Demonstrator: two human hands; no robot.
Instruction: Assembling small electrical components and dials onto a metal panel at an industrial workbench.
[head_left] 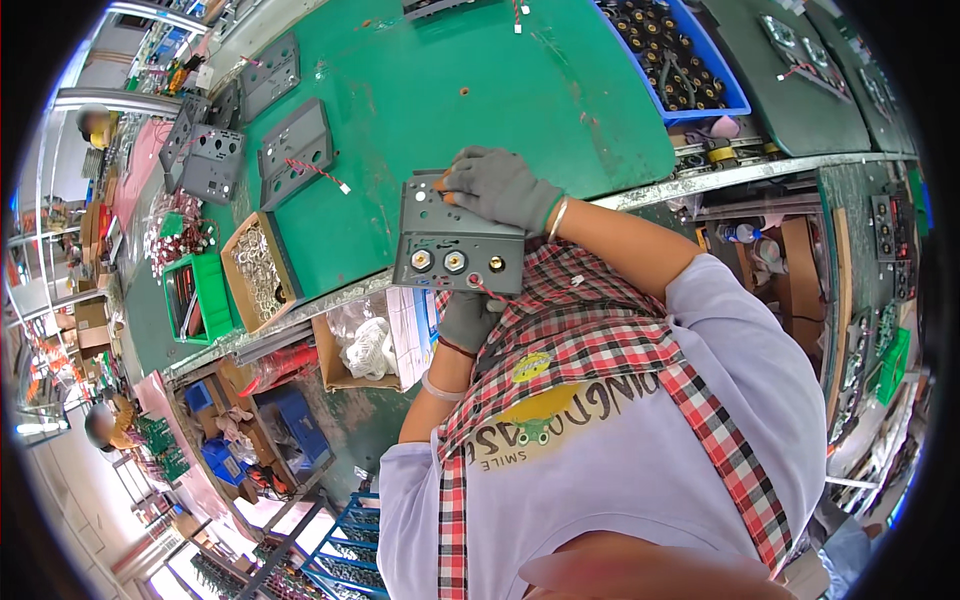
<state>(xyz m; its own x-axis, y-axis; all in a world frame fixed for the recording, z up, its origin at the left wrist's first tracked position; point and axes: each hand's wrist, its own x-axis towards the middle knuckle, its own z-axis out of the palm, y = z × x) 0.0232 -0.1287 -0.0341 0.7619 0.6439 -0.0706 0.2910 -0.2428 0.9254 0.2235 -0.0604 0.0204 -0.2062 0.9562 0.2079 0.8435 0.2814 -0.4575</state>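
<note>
A dark grey bent metal panel [430,225] with round holes is at the table's near edge, tilted toward me. On its near face are two silver round connectors [454,261] and a smaller gold-coloured one [497,264]. A thin red wire [486,290] comes out at its lower edge. My left hand [468,320], in a grey glove, grips that lower edge; part of its fingers is hidden behind the panel. My gloved right hand [500,187] lies over the far part, with bent, bare fingertips pressed together at the surface. Whatever they pinch, if anything, is too small to make out.
More grey panels [297,152] with red wires lie on the green table [400,90] to the left. A cardboard box [283,262] of metal rings and a green bin [218,300] stand at the left edge. At the far right is a blue tray [737,100] of black-and-gold parts.
</note>
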